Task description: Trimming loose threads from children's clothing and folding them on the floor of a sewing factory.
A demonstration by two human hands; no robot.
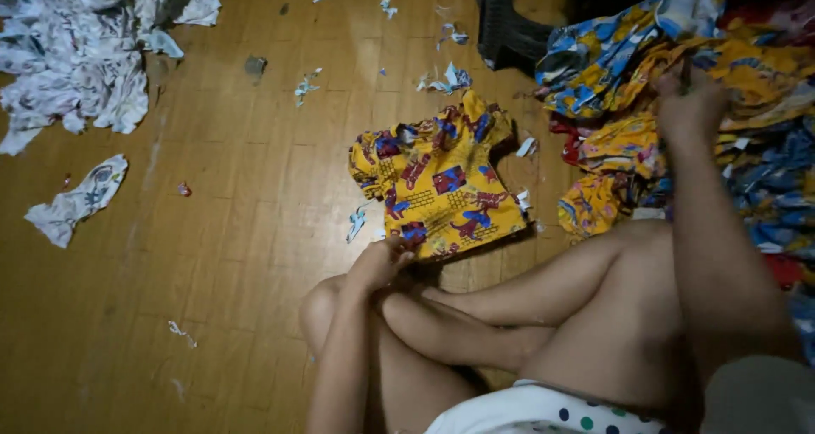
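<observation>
A yellow shirt (437,179) with red and blue prints lies spread flat on the wooden floor (212,230), just ahead of the person's crossed legs. The left hand (379,264) rests at the shirt's near edge, fingers curled and touching the hem; whether it pinches the cloth I cannot tell. The right hand (689,103) reaches to the right into a pile (747,145) of yellow and blue printed cloth, closed around a thin dark tool that is too dim to make out. A heap of white cloth (81,52) lies at the far left, well apart from the shirt, with one white piece (78,200) nearer. Small scraps (446,81) are scattered over the floor beyond the shirt.
</observation>
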